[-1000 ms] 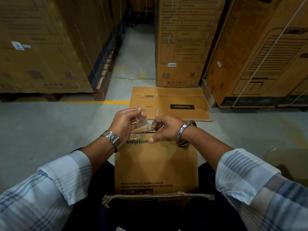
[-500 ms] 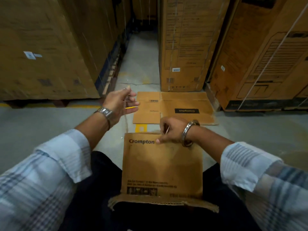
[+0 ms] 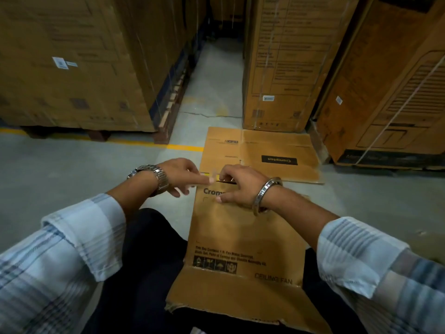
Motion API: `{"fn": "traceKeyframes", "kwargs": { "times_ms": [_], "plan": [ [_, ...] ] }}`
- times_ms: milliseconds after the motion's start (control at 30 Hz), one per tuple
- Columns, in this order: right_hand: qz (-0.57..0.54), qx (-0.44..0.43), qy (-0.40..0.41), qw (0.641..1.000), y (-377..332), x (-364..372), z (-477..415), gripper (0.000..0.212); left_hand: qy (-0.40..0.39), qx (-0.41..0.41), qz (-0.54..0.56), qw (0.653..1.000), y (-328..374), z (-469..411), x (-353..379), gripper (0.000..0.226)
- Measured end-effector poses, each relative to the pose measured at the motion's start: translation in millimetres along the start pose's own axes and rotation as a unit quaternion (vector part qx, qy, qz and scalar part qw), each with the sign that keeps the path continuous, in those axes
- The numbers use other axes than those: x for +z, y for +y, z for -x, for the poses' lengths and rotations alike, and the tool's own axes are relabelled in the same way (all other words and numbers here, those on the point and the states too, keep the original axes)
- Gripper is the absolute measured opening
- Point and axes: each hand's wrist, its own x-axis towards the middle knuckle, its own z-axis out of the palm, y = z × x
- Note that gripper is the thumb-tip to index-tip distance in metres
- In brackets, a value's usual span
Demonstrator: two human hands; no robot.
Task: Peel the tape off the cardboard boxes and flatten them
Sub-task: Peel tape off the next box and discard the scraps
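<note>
One lap box [image 3: 245, 232], one flattened box [image 3: 277, 148]

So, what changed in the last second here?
The left hand pulled away to the left, off the box, then came back to its top edge, index finger stretched toward a scrap of tape. The right hand kept gripping the top edge; the flattened box on the floor lay unchanged.

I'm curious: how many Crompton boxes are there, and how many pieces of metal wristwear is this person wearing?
Brown Crompton cardboard boxes: 2, the held box and the flattened box on the floor
Silver metal wristwatch: 1
Silver metal bangle: 1
Total: 4
</note>
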Motion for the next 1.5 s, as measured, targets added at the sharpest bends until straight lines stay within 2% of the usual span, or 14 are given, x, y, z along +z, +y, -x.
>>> {"fn": "traceKeyframes", "kwargs": {
  "times_ms": [67, 167, 400, 467, 567, 600, 700, 833, 900, 1033, 1167, 1200, 1333, 1500],
  "plan": [
    [-0.012, -0.013, 0.001, 1.000, -7, 6, -5, 0.048, -0.019, 0.001, 0.023, 1.000, -12, 2, -5, 0.039],
    [-0.037, -0.006, 0.008, 0.999, -7, 11, -8, 0.038, 0.053, 0.032, 0.083, 0.995, -24, 2, -12, 0.016],
    [-0.110, 0.023, 0.011, 0.994, -3, 8, -6, 0.025, 0.153, 0.070, 0.235, 0.957, -43, 2, -10, 0.009],
    [-0.112, 0.029, 0.008, 0.993, -4, 6, -6, 0.024, 0.191, 0.048, 0.317, 0.928, -44, -1, -4, 0.007],
    [-0.114, 0.026, -0.008, 0.993, -5, 8, -3, 0.023, 0.258, -0.007, 0.526, 0.811, -52, -7, -16, 0.017],
    [-0.116, 0.030, -0.007, 0.993, -5, 9, -3, 0.023, 0.272, -0.014, 0.527, 0.805, -56, -11, -24, 0.019],
    [-0.115, 0.037, -0.018, 0.993, -6, 4, -5, 0.025, 0.232, 0.008, 0.409, 0.882, -57, -8, -32, 0.009],
    [-0.257, 0.032, 0.064, 0.964, -23, -9, -11, 0.051, 0.184, 0.069, 0.288, 0.937, -29, 6, -15, 0.040],
    [-0.377, 0.025, 0.116, 0.919, -33, -19, -16, 0.054, 0.181, 0.107, 0.252, 0.945, -15, 9, -7, 0.041],
    [-0.522, 0.048, 0.137, 0.841, -41, -42, -14, 0.008, 0.129, 0.191, 0.265, 0.936, 10, 18, -1, 0.036],
    [-0.653, 0.133, 0.160, 0.728, -40, -46, -5, 0.024, 0.100, 0.220, 0.338, 0.909, 32, 22, -1, 0.034],
    [-0.653, 0.143, 0.172, 0.724, -41, -45, -3, 0.025, 0.112, 0.216, 0.352, 0.904, 36, 21, 1, 0.033],
    [-0.572, 0.124, 0.220, 0.781, -42, -43, 5, 0.018, 0.134, 0.175, 0.439, 0.871, 53, 19, 13, 0.022],
    [-0.565, 0.063, 0.216, 0.794, -33, -54, 24, 0.010, 0.176, 0.123, 0.491, 0.844, 75, 13, 19, 0.015]
  ]
}}
